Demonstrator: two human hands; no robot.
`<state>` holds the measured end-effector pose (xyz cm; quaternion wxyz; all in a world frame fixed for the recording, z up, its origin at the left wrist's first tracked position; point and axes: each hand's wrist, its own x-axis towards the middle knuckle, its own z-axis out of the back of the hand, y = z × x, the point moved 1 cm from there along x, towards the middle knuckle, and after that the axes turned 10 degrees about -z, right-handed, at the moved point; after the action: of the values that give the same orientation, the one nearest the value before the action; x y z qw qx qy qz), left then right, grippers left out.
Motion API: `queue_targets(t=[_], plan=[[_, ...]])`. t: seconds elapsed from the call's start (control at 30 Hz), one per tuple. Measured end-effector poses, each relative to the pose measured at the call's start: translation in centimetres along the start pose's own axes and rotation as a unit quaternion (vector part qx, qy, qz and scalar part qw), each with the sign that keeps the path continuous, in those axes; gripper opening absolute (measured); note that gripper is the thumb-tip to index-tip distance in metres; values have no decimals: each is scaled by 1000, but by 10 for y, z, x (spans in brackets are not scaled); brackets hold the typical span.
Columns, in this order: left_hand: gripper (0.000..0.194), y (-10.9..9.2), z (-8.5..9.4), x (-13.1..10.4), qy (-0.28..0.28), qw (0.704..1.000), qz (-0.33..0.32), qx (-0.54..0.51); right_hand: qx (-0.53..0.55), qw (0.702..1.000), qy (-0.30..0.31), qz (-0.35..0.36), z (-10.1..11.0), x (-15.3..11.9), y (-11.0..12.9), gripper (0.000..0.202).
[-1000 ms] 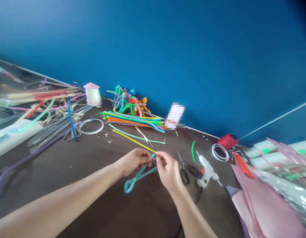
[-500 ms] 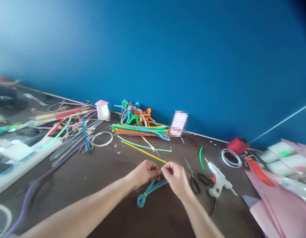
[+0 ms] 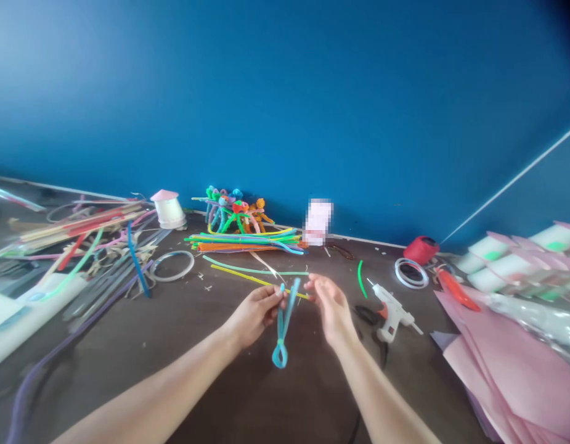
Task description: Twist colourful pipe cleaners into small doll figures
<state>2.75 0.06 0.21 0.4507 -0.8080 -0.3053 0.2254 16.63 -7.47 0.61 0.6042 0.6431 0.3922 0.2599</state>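
Note:
My left hand [image 3: 259, 313] pinches the upper end of a light blue pipe cleaner piece [image 3: 280, 351], which hangs down to a round loop with a small green band above it. Just to the right, my right hand [image 3: 328, 305] is apart from the piece, its fingers slightly curled and separated, with nothing seen in them. Behind the hands a yellow pipe cleaner [image 3: 238, 273] and a pale green one [image 3: 248, 267] lie on the dark table. A bundle of colourful pipe cleaners [image 3: 248, 240] rests farther back.
Small pipe cleaner figures [image 3: 238, 209] stand by the blue wall. To the right are a white glue gun [image 3: 394, 314], scissors [image 3: 366, 314], a red spool [image 3: 421, 249] and pink sheets [image 3: 506, 364]. A white cup [image 3: 169, 211] and sticks [image 3: 90, 225] are at the left.
My right hand has let go and moved apart from my left hand. The blue piece now hangs more upright from my left hand. The view has shifted somewhat to the right.

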Motion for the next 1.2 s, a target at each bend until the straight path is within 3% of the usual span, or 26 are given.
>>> queue_targets(t=[0.07,0.13,0.23,0.3,0.53,0.77,1.2], plan=[[20,-2,2,2,-20,998,3,-54,81,995,13,-47,4,4,-3,33],[18,-3,4,3,-32,996,2,-84,106,986,78,-98,3,4,-5,33],[17,-2,4,2,-27,995,9,-93,53,975,171,-134,-3,-1,-4,31],[16,-1,3,1,-16,996,15,-84,4,972,191,-137,-7,-5,-2,27],[15,3,-1,-2,1,998,9,-54,-61,971,181,-140,-9,-10,2,24],[25,2,-4,-5,9,999,11,40,-77,977,156,-121,-13,-13,3,27],[22,3,0,-5,1,997,71,8,-116,978,163,-56,-10,-14,5,24]])
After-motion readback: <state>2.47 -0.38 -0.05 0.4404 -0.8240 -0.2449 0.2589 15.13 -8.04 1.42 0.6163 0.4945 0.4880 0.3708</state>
